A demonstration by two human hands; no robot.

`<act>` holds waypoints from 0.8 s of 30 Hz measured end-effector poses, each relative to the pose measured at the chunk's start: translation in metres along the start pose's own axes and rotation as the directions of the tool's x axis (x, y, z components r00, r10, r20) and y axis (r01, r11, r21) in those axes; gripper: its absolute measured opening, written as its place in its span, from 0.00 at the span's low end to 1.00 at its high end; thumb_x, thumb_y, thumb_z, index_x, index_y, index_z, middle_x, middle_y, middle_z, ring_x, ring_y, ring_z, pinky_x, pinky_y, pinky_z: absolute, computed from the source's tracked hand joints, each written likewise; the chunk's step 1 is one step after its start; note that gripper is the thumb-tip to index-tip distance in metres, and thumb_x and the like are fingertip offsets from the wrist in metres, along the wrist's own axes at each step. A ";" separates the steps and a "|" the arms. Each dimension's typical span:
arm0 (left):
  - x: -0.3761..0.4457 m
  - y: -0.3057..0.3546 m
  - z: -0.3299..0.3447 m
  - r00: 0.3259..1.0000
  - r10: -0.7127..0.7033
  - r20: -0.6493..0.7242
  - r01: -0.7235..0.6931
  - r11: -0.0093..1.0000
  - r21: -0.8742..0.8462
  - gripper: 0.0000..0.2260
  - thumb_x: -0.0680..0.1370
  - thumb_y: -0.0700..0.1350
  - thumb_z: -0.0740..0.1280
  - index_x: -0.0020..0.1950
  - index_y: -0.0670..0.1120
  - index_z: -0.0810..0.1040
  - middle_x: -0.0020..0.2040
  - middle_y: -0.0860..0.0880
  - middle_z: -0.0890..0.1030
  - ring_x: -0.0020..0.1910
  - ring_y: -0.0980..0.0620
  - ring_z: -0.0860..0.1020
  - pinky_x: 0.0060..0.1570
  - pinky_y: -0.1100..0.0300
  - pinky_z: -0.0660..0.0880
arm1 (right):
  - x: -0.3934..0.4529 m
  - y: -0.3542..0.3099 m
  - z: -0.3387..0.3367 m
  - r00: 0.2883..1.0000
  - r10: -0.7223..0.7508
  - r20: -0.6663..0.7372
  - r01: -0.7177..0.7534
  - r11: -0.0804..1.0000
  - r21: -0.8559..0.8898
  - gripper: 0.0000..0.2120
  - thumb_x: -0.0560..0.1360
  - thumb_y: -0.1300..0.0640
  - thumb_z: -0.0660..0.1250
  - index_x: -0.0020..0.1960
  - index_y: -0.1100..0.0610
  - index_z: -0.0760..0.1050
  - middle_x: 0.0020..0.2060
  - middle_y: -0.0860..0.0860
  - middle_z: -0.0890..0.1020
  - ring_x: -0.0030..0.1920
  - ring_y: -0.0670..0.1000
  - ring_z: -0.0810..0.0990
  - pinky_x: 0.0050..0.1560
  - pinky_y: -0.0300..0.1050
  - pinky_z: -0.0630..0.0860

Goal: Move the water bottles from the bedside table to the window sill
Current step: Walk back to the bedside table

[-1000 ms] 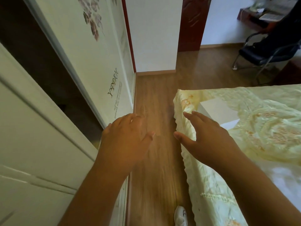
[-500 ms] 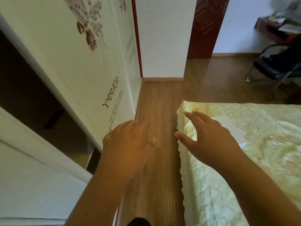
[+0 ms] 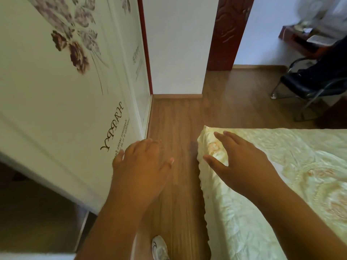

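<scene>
Shoe (image 3: 160,247): white toe at the bottom edge, on the wood floor (image 3: 180,128), between wardrobe and bed.
Left hand (image 3: 142,169): held out over the floor, palm down, fingers relaxed and spread, holding nothing.
Right hand (image 3: 242,162): over the near corner of the bed (image 3: 281,184), fingers loosely extended, thumb apart, empty; whether it touches the yellow cover cannot be told.
Change: against the views a second and half a second back, the bed corner sits lower and nearer, the white item that lay on the cover is out of sight, more doorway shows, and a foot has come into view; both hands keep the same empty pose. I judge the person is walking along the gap, not yet at any bottle.
Wardrobe door (image 3: 75,91): white sliding panel with flower print, on the left.
Chair (image 3: 308,85): dark, far right, beyond the bed.
Water bottles: not in view, nor bedside desk or window sill; their pointing and long axis cannot be told.
</scene>
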State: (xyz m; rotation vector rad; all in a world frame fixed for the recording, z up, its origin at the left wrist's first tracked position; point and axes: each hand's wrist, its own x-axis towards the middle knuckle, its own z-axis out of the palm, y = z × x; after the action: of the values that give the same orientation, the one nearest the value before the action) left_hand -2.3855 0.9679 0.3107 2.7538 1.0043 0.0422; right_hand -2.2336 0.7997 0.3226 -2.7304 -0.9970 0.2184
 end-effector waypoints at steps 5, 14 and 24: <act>0.078 -0.022 -0.022 0.997 0.040 -0.074 -0.041 0.999 -0.022 0.26 0.81 0.65 0.54 0.78 0.56 0.62 0.77 0.55 0.66 0.76 0.52 0.64 0.74 0.50 0.62 | 0.074 -0.027 -0.007 0.998 0.032 -0.059 -0.032 0.999 -0.008 0.36 0.74 0.27 0.54 0.79 0.40 0.56 0.78 0.41 0.63 0.76 0.50 0.67 0.73 0.56 0.65; 0.173 -0.046 -0.030 0.998 0.011 -0.056 -0.012 1.000 -0.022 0.26 0.81 0.64 0.57 0.77 0.56 0.65 0.77 0.54 0.68 0.75 0.50 0.67 0.71 0.50 0.65 | 0.163 -0.042 0.006 0.999 0.049 -0.018 -0.048 0.999 0.024 0.37 0.74 0.26 0.54 0.78 0.40 0.57 0.78 0.42 0.63 0.75 0.51 0.68 0.74 0.59 0.67; 0.280 -0.004 -0.037 0.996 -0.013 -0.094 0.016 0.999 0.029 0.28 0.81 0.65 0.56 0.79 0.56 0.62 0.78 0.53 0.66 0.75 0.49 0.66 0.71 0.49 0.65 | 0.286 -0.005 -0.014 0.999 -0.024 -0.025 0.026 0.996 0.087 0.37 0.76 0.29 0.57 0.80 0.43 0.56 0.79 0.45 0.62 0.77 0.52 0.65 0.75 0.60 0.64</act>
State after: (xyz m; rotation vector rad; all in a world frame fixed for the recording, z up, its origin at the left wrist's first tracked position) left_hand -2.1769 1.1573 0.3335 2.7942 1.0568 0.1563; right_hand -2.0170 0.9871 0.3195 -2.6342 -0.9907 0.2193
